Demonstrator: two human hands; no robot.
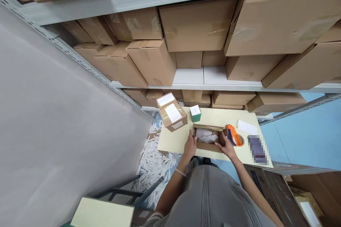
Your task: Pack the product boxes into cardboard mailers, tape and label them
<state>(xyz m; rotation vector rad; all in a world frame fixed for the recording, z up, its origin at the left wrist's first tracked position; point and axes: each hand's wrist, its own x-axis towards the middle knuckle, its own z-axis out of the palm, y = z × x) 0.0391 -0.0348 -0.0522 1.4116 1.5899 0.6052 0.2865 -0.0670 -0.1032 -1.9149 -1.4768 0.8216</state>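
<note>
An open cardboard box sits near the front edge of the pale yellow table, with crumpled white paper inside. At its left end, my left hand grips the side wall. My right hand holds the opposite end, its thumb over the rim. Just right of that hand lies an orange and blue tape dispenser with a roll of tape. A small green and white box stands behind the open box. What lies under the paper is hidden.
A taped carton with white labels stands at the table's back left. A white label sheet and a blurred-out dark item lie on the right. Shelves of cartons rise behind. Shredded paper covers the floor at left.
</note>
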